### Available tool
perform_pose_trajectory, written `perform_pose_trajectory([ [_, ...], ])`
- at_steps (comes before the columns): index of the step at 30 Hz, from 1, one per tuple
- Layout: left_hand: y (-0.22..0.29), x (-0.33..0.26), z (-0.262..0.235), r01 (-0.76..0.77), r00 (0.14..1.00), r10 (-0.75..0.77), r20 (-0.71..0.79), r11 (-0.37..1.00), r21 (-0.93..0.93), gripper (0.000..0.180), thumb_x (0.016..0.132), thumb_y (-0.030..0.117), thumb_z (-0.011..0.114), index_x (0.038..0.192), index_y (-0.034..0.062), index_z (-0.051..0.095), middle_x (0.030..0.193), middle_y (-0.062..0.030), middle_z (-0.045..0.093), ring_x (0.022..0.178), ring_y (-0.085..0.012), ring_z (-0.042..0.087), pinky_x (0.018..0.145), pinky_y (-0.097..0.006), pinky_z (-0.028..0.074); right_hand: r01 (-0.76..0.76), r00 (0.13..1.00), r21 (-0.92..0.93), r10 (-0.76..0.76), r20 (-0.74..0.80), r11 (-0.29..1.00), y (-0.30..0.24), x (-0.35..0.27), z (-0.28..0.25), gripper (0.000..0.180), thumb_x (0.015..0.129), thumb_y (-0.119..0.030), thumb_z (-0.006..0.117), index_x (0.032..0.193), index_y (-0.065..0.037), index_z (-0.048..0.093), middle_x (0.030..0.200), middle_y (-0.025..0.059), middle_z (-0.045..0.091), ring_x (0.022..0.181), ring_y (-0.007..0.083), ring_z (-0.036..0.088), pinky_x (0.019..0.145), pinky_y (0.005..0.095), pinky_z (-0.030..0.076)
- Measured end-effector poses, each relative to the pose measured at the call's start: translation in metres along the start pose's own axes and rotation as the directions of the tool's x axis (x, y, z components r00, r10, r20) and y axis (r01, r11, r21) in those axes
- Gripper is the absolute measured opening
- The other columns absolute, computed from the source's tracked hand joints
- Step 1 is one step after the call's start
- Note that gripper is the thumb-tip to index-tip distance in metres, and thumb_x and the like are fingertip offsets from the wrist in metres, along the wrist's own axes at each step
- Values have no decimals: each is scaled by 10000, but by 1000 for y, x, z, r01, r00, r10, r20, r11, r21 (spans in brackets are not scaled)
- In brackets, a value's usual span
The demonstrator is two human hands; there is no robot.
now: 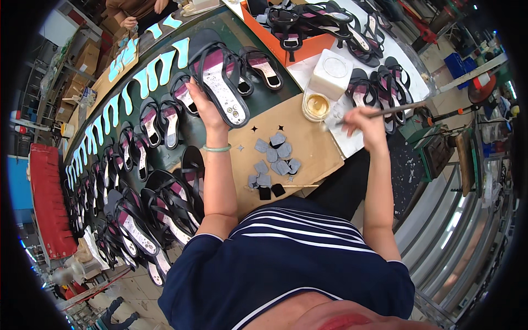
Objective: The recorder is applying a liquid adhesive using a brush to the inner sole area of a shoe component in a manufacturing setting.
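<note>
My left hand (204, 107) is closed around a black thong sandal (224, 91), holding it up with its pale insole and purple lining showing. Several small round metal spots show at one end of the insole. To the right, my right hand (367, 127) grips a brush (399, 109) by its long dark handle. The brush's tip is blurred and points left, just beside a small round jar (317, 111) of amber liquid, apart from it. Between my hands, several small grey pads (263, 144) and two black ones (265, 193) lie on a brown cardboard sheet (316, 151).
Many similar sandals (151, 121) stand in rows on the green table at left. A white square container (331, 73) is behind the jar. An orange box (300, 55) holds more sandals, and others (385, 88) sit at right. White strips (165, 67) line the belt; a co-worker's hand (130, 23) is beyond.
</note>
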State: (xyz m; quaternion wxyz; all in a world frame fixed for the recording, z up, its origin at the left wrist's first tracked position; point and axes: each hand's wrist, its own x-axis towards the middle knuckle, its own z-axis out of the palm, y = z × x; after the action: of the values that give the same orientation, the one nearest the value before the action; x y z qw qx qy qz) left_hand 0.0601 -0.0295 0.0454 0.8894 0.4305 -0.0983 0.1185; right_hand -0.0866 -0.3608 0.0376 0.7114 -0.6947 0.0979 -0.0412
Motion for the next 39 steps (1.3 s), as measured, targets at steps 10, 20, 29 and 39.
perform_pose_trajectory([
  [10,-16,-31,52,240,959,-233,162,970,-25,649,1023,578,228,1365,65,431,1160,-62,620,983,-149,630,818,-287,535,515,834,347,-552,9,784,-102,-49,56,232,881,-74,590,1035,94,634,1068,224,605,899,291,674,802,396,573],
  [20,-16,-56,84,274,941,-244,235,957,-101,559,1037,539,203,1344,123,414,1241,-93,577,1065,-189,616,899,-326,533,618,735,-384,-677,-26,686,-82,-3,126,152,845,34,641,985,62,691,907,113,663,803,164,666,703,255,522],
  [29,-14,-55,91,266,940,-220,262,952,-153,501,1050,495,218,1339,123,388,1227,-87,557,1129,-188,591,964,-349,505,677,648,-381,-756,-97,629,-68,3,125,191,844,28,656,1030,54,688,971,133,680,824,185,670,703,271,526],
  [39,-43,-55,86,281,953,-258,159,948,-146,681,1020,583,204,1285,49,534,1162,-89,648,1014,-186,657,878,-316,536,707,530,-500,-843,-94,500,-59,18,138,196,844,15,651,1032,55,688,1015,162,675,900,254,678,779,315,533],
])
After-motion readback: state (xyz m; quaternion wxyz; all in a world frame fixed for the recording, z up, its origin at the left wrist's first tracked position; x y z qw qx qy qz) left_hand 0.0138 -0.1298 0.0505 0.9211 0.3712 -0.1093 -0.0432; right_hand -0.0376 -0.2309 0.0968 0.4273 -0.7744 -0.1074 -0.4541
